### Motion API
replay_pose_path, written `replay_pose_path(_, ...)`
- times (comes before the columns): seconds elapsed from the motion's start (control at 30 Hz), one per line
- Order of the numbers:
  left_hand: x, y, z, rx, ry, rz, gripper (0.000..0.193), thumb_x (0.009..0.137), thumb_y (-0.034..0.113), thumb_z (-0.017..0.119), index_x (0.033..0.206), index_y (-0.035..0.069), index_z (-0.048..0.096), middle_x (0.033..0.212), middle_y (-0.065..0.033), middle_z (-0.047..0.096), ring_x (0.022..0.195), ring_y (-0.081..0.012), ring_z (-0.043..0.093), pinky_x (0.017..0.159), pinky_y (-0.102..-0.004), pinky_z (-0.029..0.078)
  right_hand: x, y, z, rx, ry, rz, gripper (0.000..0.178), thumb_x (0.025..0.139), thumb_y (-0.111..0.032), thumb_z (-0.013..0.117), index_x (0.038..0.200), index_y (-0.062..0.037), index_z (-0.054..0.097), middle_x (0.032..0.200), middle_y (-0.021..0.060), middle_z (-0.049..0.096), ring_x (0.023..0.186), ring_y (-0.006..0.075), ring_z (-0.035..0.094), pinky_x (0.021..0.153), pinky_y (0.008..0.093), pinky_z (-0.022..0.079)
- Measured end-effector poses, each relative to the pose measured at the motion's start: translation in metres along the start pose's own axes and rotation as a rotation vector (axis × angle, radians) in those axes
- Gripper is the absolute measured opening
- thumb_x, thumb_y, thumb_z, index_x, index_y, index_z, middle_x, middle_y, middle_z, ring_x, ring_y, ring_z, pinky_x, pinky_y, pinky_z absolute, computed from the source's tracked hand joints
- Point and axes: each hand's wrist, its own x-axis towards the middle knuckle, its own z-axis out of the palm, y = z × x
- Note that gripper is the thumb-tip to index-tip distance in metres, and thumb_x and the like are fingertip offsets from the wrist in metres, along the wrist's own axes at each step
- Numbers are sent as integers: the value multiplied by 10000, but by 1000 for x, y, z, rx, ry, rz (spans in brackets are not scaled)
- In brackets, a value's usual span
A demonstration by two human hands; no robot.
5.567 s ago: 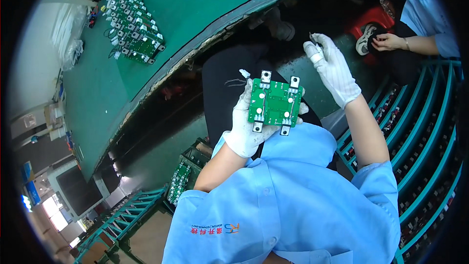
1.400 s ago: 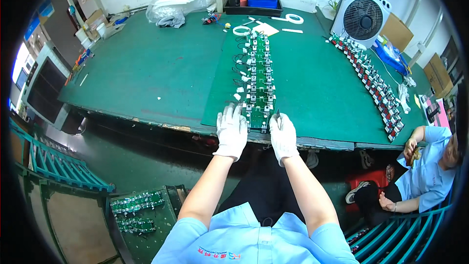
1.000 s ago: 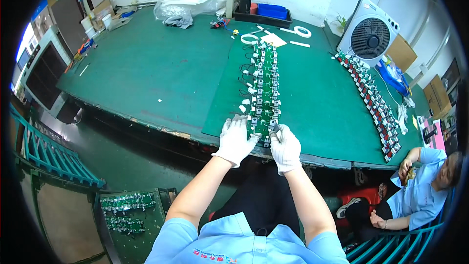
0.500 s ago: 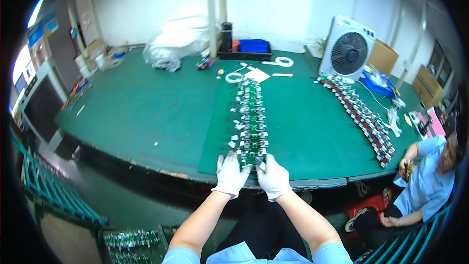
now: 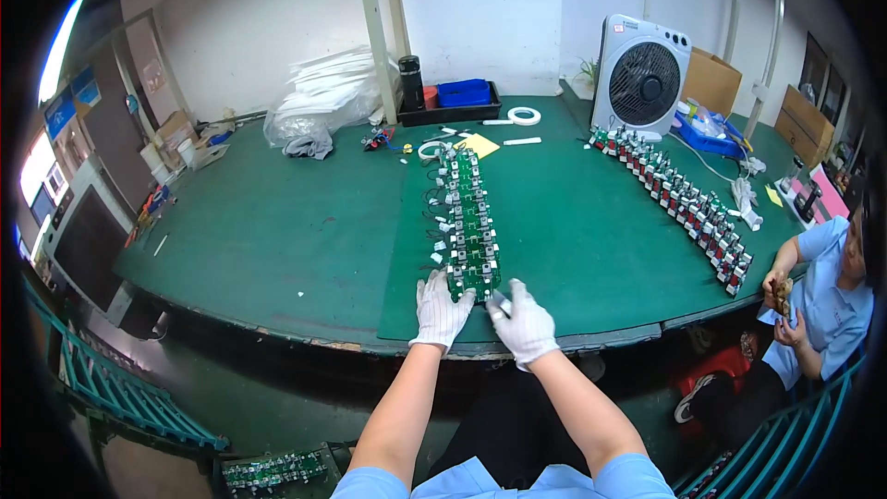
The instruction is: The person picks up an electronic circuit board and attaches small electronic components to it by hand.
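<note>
While both gloved hands are resting spread on the nearest green circuit board (image 5: pixel 473 279) at the table's (image 5: pixel 277 249) front edge, left hand (image 5: pixel 440 310) flat, right hand (image 5: pixel 522 322) loosely curled, a careless push is risking disturbing the row of boards (image 5: pixel 465 208) behind it.

Bright, even indoor light – sharp at centre, edges bent and dark-vignetted, soft shadows.
</note>
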Motion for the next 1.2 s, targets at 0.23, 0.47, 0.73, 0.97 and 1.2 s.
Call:
replay_pose_path(0.23, -5, 3, 1, -225, 78, 84, 536, 751, 280, 666, 1199, 33, 507, 1115, -184, 565, 1025, -365, 506, 952, -445, 374, -115, 85, -49, 81, 357, 116, 274, 833, -238, 621, 1022, -41, 610, 898, 169, 662, 809, 329, 654, 694, 388, 526)
replay_pose_path(0.47, -3, 11, -29, -678, 100, -21, 417, 901, 164, 393, 1247, -50, 484, 1262, -193, 499, 1135, -297, 487, 980, -404, 389, -227, 156, -110, 13, 253, 370, 272, 855, -235, 501, 1039, -65, 607, 1013, 161, 622, 835, 355, 618, 731, 409, 512)
replay_pose_path(0.73, 3, 49, 111, -1112, -316, -23, 460, 947, 289, 377, 1244, -46, 479, 1276, -210, 487, 1139, -298, 496, 948, -411, 426, -418, 201, -202, -590, 433, 603, 227, 813, -187, 451, 902, -72, 625, 915, 152, 649, 833, 311, 633, 725, 381, 522)
replay_pose_path(0.97, 32, 48, 96, -1122, -223, 36, 459, 950, 290, 373, 1251, -43, 472, 1281, -209, 485, 1137, -307, 499, 941, -417, 433, -458, 144, -355, -1048, 544, 1073, 163, 868, -167, 448, 845, -47, 555, 765, 192, 633, 660, 326, 644, 577, 415, 525)
replay_pose_path(1.2, 30, 16, 95, -1093, -176, -6, 458, 953, 290, 369, 1258, -39, 465, 1286, -209, 484, 1135, -315, 503, 934, -423, 440, -486, 115, -470, -1493, 568, 1390, 201, 878, -190, 435, 925, -49, 571, 852, 151, 621, 763, 286, 650, 670, 411, 549)
